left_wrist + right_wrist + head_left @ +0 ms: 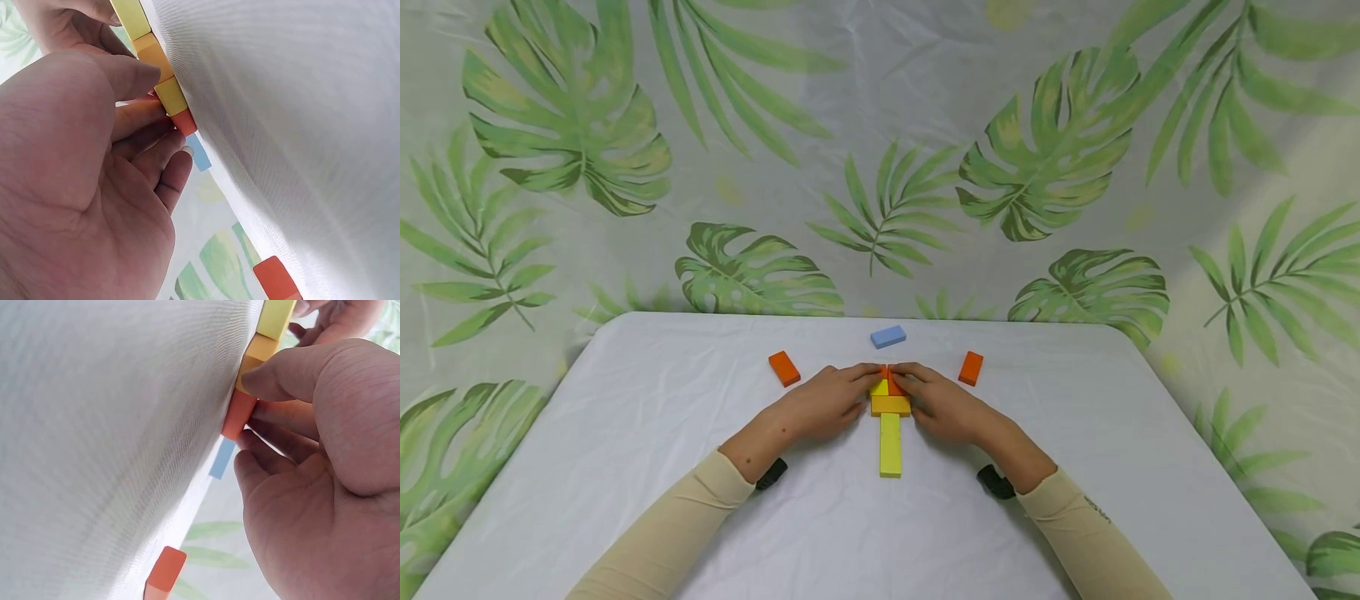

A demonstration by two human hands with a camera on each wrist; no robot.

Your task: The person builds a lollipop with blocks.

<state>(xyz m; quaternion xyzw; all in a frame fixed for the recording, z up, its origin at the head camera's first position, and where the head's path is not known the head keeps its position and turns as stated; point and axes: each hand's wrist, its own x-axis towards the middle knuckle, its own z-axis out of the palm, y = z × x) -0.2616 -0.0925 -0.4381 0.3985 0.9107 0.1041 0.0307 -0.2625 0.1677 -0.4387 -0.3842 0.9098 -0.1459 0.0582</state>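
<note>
On the white table, toy building blocks lie joined in a row pointing away from me. A long yellow-green block point(890, 446) is nearest, then an amber block point(891, 407) laid crosswise. Beyond it a small yellow block point(878, 388) and an orange-red block point(896, 385) sit side by side, with another orange-red block point(184, 122) past the yellow one. My left hand point(823, 402) holds the left side, thumb at the amber block and curled fingertips at the far orange-red end. Opposite, my right hand point(951, 407) grips the right side likewise, its thumb point(275, 378) on the amber block.
A light blue block point(888, 337) lies beyond the row near the table's back edge. One orange block point(785, 368) lies to the left, another orange block point(971, 368) to the right. A leaf-patterned cloth point(887, 108) hangs behind the table point(850, 533).
</note>
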